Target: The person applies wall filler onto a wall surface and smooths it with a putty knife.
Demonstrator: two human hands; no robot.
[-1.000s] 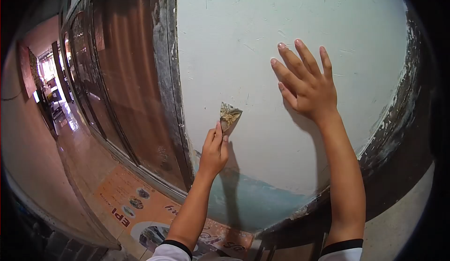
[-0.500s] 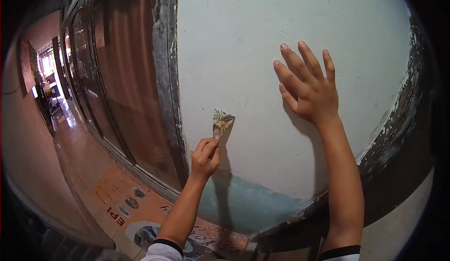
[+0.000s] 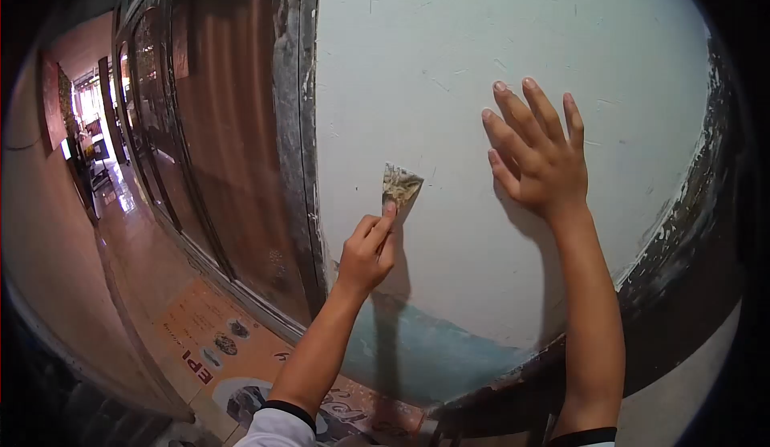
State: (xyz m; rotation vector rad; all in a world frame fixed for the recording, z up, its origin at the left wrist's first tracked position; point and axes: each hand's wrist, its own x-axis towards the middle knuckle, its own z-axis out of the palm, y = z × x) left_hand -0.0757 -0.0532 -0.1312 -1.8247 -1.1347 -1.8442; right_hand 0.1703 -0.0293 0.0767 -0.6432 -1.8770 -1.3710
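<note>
A putty knife with a flared blade, smeared with pale residue, is in my left hand. Its handle sits inside my closed fingers, and the index finger presses along the lower blade. The blade points up against a whitish painted panel with scratches and small marks. Higher and to the right, my right hand lies on the same panel with fingers spread, holding nothing. Toward the panel's bottom runs a blue-green painted patch.
Left of the panel stands a dark worn frame beside glass panes with a brownish curtain behind. An orange printed banner lies on the floor below. A tiled hallway stretches away at the left. Chipped dark edging borders the panel's right side.
My left hand has moved the putty knife up and slightly right over the panel, its index finger now further along the blade. My right hand stays spread on the panel; the view has shifted slightly.
</note>
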